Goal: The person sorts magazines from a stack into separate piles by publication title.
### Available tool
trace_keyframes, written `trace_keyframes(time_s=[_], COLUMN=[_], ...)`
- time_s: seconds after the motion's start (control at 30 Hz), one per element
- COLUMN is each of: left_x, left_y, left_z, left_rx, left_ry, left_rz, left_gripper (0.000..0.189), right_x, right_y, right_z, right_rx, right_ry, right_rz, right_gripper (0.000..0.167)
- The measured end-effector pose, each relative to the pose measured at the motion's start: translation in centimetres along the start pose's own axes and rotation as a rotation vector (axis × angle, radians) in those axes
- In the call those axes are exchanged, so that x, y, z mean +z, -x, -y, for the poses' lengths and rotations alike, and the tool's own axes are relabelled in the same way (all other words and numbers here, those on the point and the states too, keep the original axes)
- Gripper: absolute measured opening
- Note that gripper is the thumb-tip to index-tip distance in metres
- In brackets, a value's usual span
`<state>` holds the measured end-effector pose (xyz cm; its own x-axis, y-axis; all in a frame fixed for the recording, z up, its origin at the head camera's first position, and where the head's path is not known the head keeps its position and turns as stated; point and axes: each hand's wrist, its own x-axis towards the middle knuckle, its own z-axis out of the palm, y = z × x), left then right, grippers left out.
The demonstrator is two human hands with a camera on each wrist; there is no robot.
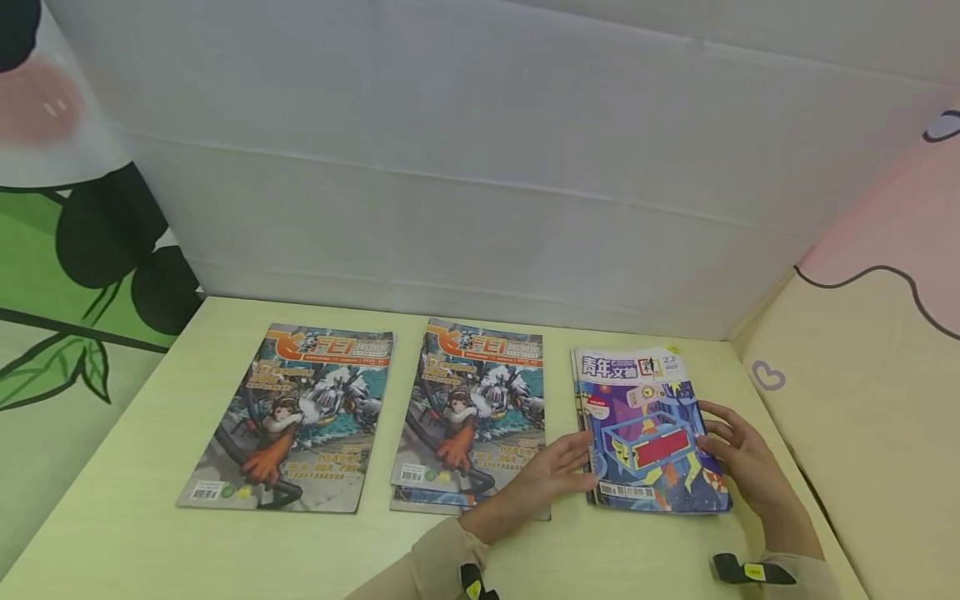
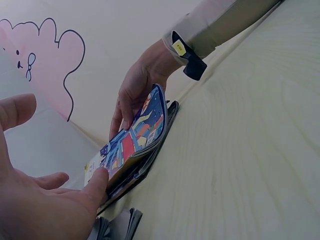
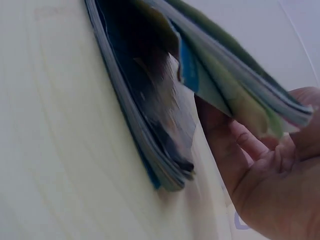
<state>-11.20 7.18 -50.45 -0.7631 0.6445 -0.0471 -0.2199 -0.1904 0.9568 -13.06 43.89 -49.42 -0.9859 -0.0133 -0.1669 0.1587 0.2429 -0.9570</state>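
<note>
A purple-and-blue magazine (image 1: 645,442) lies on top of another magazine at the right of the table. My right hand (image 1: 746,458) pinches its right edge, thumb on the cover. In the right wrist view the upper magazine (image 3: 240,65) is lifted apart from the lower magazine (image 3: 145,125), leaving a gap between them. My left hand (image 1: 540,483) is at the pile's left edge with its fingers extended. In the left wrist view the left thumb (image 2: 97,187) is at the near edge of the purple-and-blue magazine (image 2: 132,145).
Two orange-titled comic magazines lie left of my hands: a single-looking magazine (image 1: 292,417) at far left and a small stack (image 1: 472,408) in the middle, partly behind my left forearm. A white cloth wall (image 1: 465,167) rises behind the table (image 1: 300,558). A printed panel (image 1: 862,400) stands at right.
</note>
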Motion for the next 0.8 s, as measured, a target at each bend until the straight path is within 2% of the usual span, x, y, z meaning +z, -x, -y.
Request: trace_keyframes(time_s=[0.2, 0.43, 0.63, 0.8], left_x=[-0.12, -0.20, -0.22, -0.22], left_y=[0.09, 0.02, 0.03, -0.02], left_z=[0.06, 0.18, 0.17, 0.21], left_rx=[0.001, -0.003, -0.004, -0.010], left_ry=[-0.005, -0.023, -0.029, -0.032], left_rz=[0.020, 0.008, 0.008, 0.008], left_gripper=[0.074, 0.074, 0.073, 0.074], right_x=[0.17, 0.28, 0.42, 0.63], right_y=[-0.07, -0.22, -0.25, -0.23], right_z=[0.06, 0.15, 0.13, 0.38], right_rx=[0.025, 0.071, 0.107, 0.098], right_ry=[0.060, 0.098, 0.259, 0.323], right_rz=[-0.035, -0.048, -0.072, -0.071], right_gripper=[0.053, 0.055, 0.057, 0.056])
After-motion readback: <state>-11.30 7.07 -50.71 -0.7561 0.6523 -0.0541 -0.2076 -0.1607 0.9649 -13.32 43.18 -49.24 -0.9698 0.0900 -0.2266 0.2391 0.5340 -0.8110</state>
